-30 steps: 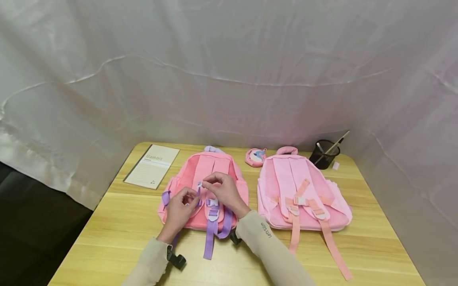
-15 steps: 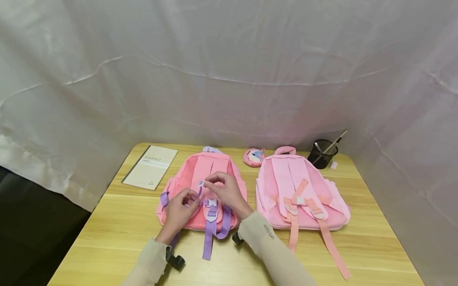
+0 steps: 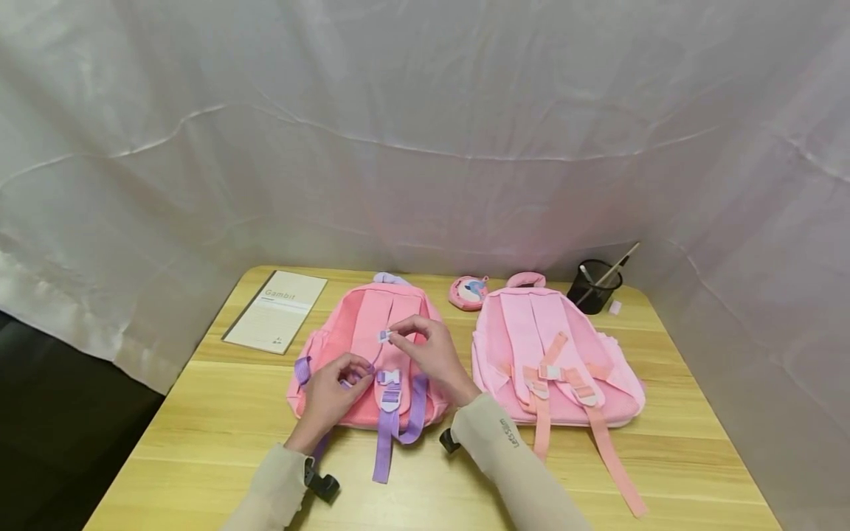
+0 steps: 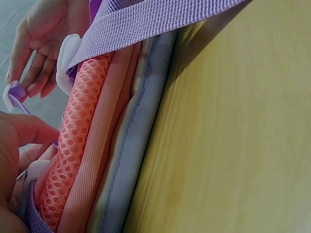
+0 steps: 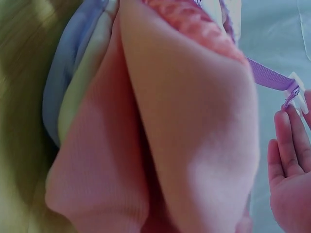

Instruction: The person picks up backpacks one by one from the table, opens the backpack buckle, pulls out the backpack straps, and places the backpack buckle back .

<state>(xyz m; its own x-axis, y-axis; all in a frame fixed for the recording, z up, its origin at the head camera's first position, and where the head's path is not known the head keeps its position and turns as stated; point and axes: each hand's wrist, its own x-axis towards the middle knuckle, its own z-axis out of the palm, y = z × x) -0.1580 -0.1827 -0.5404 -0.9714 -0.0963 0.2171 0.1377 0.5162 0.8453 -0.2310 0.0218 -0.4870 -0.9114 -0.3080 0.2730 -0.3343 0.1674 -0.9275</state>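
Note:
A coral-pink backpack (image 3: 373, 310) lies with its shoulder straps up on the wooden table. My right hand (image 3: 434, 358) pinches a small white buckle (image 3: 384, 336) between thumb and fingertips, raised above the bag. From that buckle a thin purple webbing strap (image 5: 267, 75) runs down towards my left hand (image 3: 334, 391). The left thumb and index finger pinch the webbing at the bag's lower left; the exact grip is partly hidden. Beside it, a white clip (image 3: 388, 377) and a white slider (image 3: 390, 399) with purple webbing sit on the other shoulder strap.
To the right lies a light pink backpack (image 3: 524, 324) with peach straps hanging over the front. Behind are a round pink pouch (image 3: 468, 293), a black mesh pen cup (image 3: 593, 289) and an eraser (image 3: 614, 307). A notebook (image 3: 275, 311) lies at left.
My right hand has moved slightly right and up with the buckle, away from the left hand, drawing the webbing between them longer. The left hand has barely moved.

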